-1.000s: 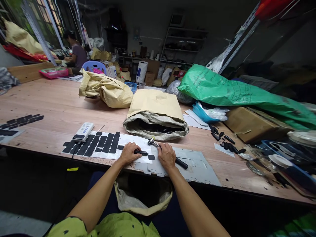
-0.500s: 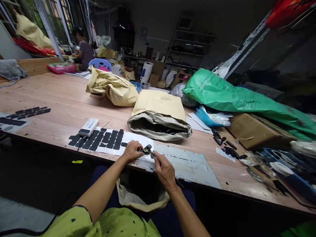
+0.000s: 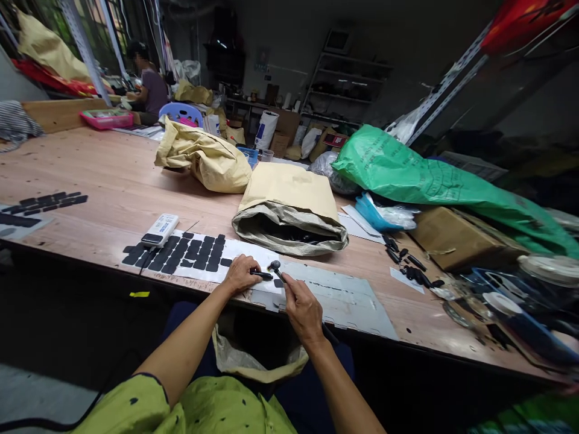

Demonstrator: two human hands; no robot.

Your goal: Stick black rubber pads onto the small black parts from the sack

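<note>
So the left hand (image 3: 242, 274) is resting low over the bench front, fingers curled in snugly and pinching a slim black cylindrical piece (image 3: 263, 275) whose free end is poking out to the right. The right hand (image 3: 304, 307) is wrapping closed around a small hammer (image 3: 275, 267), and its head is sitting right by that free end; can't tell if they're actually touching. A black rounded patch (image 3: 278, 283) is lying just beside them, where the white sheet (image 3: 248, 249) is meeting a gray board (image 3: 348, 289).

Over to the left, rows of similar black patches (image 3: 205, 253) are covering the sheet, with a white boxy device (image 3: 160, 229) leaning into their far edge. Behind the hands, a kraft paper sack (image 3: 289, 187) is lying on the wooden bench (image 3: 113, 166), its mouth gaping toward the worker and dark pieces showing inside. Another sack (image 3: 262, 375) is hanging open below the bench edge. Off right, loose black pieces (image 3: 416, 277) are lying near a cardboard box (image 3: 456, 238), and a green bag (image 3: 429, 175) is draping over that.
</note>
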